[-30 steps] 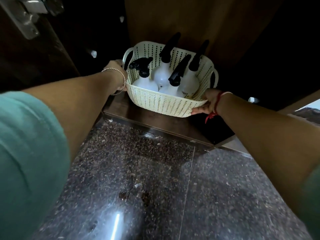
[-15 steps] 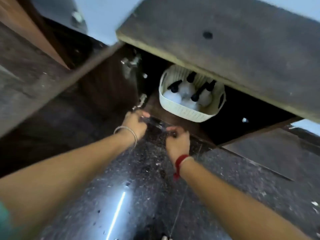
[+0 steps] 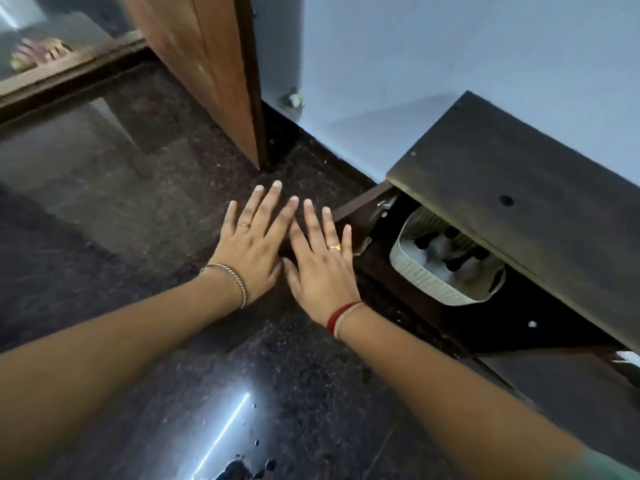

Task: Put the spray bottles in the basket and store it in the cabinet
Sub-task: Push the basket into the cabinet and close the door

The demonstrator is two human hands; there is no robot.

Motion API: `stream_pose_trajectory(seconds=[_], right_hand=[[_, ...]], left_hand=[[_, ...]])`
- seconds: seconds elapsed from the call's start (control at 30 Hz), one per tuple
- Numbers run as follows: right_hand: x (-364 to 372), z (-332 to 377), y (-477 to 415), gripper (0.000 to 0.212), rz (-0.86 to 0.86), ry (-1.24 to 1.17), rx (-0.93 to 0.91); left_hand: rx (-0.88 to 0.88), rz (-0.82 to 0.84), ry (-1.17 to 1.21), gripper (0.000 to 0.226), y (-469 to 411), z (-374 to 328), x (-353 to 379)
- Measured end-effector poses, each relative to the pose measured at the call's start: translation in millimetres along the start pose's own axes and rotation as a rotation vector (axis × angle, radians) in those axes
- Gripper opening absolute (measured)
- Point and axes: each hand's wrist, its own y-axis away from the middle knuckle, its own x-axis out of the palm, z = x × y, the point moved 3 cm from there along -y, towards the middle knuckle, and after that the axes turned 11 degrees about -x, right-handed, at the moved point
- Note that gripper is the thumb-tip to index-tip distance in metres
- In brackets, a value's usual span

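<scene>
Under the cabinet top: my basket [image 3: 427, 282] sits inside the open cabinet [image 3: 512, 188], on its bottom shelf.
Spray bottles [image 3: 450, 252]: standing in the basket, black heads up; image blurred, count unclear.
Left hand [image 3: 254, 242]: my fingers spread flat, released, grasping nothing, over the dark floor [image 3: 138, 209].
Right hand [image 3: 320, 261]: just beside my left, fingers splayed, released, near the cabinet's left edge.
Wooden door [image 3: 211, 64]: stands beyond my hands.
</scene>
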Motion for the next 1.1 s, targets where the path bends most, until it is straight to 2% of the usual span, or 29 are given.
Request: stream_pose_trajectory(seconds=[0.1, 0.2, 0.33, 0.43, 0.57, 0.7, 0.73, 0.83, 0.97, 1.03, 1.1], right_hand=[[19.5, -3.4, 0.4, 0.059, 0.144, 0.025, 0.0], [19.8, -6.6, 0.2, 0.05, 0.086, -0.007, 0.01], [10.2, -5.5, 8.4, 0.034, -0.025, -0.168, 0.008], [3.9, -9.5, 25.5, 0.025, -0.069, -0.309, 0.066], [-0.4, -23.6, 63.8, 0.022, -0.019, -0.316, 0.069], [-9.6, -54.3, 114.3, 0.013, 0.005, -0.389, 0.098], [-12.3, -62.6, 124.1, 0.014, 0.004, -0.414, 0.121], [-21.1, -90.6, 147.9, 0.046, 0.061, -0.499, 0.229], [-31.2, -117.3, 161.9, 0.077, 0.104, -0.475, 0.262], [-34.8, -128.9, 169.1, 0.085, 0.108, -0.386, 0.247], [-37.6, -140.1, 175.3, 0.082, 0.122, -0.254, 0.186]], left_hand=[[-0.07, 0.101, 0.021, 0.087, 11.9, 11.3, 21.4], [-0.172, 0.236, 0.101, 0.074, 25.2, 20.2, 36.7], [-0.06, 0.141, 0.109, 0.06, 43.9, 14.5, 30.4], [-0.028, 0.163, 0.271, 0.053, 66.2, -8.0, 27.1], [0.061, 0.232, 0.347, 0.033, 101.5, -51.9, 33.4], [0.103, 0.329, 0.339, 0.045, 128.0, -110.1, 51.7], [0.066, 0.352, 0.382, 0.046, 131.3, -124.3, 55.2], [-0.094, 0.376, 0.514, 0.063, 134.2, -173.1, 65.6], [-0.288, 0.431, 0.705, 0.066, 134.8, -228.6, 79.1], [-0.348, 0.471, 0.759, 0.065, 132.0, -251.7, 85.2], [-0.389, 0.437, 0.732, 0.069, 126.1, -266.0, 88.2]])
